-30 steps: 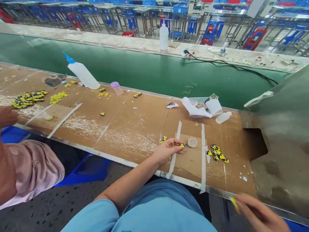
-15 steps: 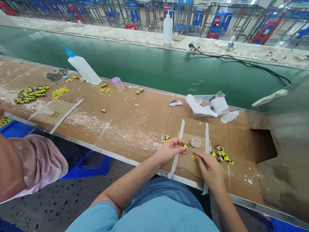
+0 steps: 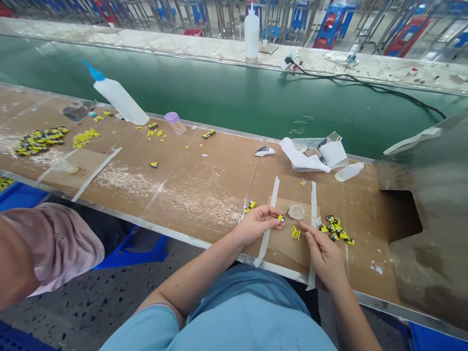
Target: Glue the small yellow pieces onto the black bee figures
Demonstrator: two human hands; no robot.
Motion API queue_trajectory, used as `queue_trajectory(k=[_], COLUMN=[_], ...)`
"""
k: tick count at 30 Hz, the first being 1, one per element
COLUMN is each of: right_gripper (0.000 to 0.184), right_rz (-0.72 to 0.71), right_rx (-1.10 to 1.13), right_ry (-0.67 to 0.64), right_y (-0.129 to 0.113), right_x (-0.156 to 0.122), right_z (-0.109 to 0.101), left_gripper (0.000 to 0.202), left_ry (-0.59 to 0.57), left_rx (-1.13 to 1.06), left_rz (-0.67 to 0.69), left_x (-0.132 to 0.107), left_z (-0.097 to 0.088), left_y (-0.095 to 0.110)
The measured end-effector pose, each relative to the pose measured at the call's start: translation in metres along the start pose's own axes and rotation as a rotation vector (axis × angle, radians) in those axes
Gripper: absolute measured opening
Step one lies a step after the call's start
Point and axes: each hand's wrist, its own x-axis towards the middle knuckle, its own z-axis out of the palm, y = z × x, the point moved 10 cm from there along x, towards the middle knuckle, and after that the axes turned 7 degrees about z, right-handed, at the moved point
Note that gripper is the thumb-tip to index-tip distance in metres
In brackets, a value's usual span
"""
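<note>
My left hand [image 3: 260, 223] pinches a small yellow, black and white figure [image 3: 281, 218] between thumb and fingertips, over the taped cardboard square [image 3: 285, 246]. To the right, my right hand [image 3: 324, 251] has thumb and forefinger close together; whatever they hold, if anything, is too small to make out. Little curved yellow pieces [image 3: 296, 233] lie on the square between my hands. Just beyond them sits a small round clear dish [image 3: 296, 211] with a thin stick across it. More yellow and black figures [image 3: 336, 228] lie beside my right hand, and a few [image 3: 250, 206] beyond my left wrist.
White tape strips [image 3: 313, 200] edge the square. Behind are a clear tray with white scraps [image 3: 305, 158] and a small bottle [image 3: 349, 172]. Leftward stand a purple-lidded jar [image 3: 175, 123], a blue-tipped bottle [image 3: 120, 101] and figure piles [image 3: 42, 140]. A metal panel [image 3: 435, 219] bounds the right; another person's arm [image 3: 18, 253] is left.
My right hand has moved away from the yellow pieces, up and to the right, uncovering them. My left hand still pinches the figure in nearly the same place. The view has shifted slightly.
</note>
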Motion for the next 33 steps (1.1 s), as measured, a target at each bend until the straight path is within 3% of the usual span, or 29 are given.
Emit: queue_trajectory(k=[6, 12, 25, 28, 33], right_gripper=[0.032, 0.038, 0.054, 0.049, 0.042], right_rz=[0.071, 0.04, 0.104, 0.195, 0.397], right_rx=[-0.022, -0.059, -0.107, -0.031, 0.3], right_ry=[0.113, 0.007, 0.007, -0.045, -0.084], right_y=[0.012, -0.001, -0.004, 0.007, 0.022], right_x=[-0.006, -0.008, 0.003, 0.002, -0.007], right_z=[-0.023, -0.011, -0.003, 0.001, 0.006], left_gripper=[0.045, 0.045, 0.046, 0.044, 0.048], left_ry=[-0.019, -0.018, -0.025, -0.026, 0.025], left_rx=[-0.001, 0.01, 0.0, -0.001, -0.014], left_rz=[-0.001, 0.01, 0.006, 0.016, 0.003], left_x=[0.001, 0.001, 0.001, 0.001, -0.005], left_z=[-0.001, -0.001, 0.0, 0.001, 0.004], left_y=[-0.003, -0.003, -0.002, -0.001, 0.002])
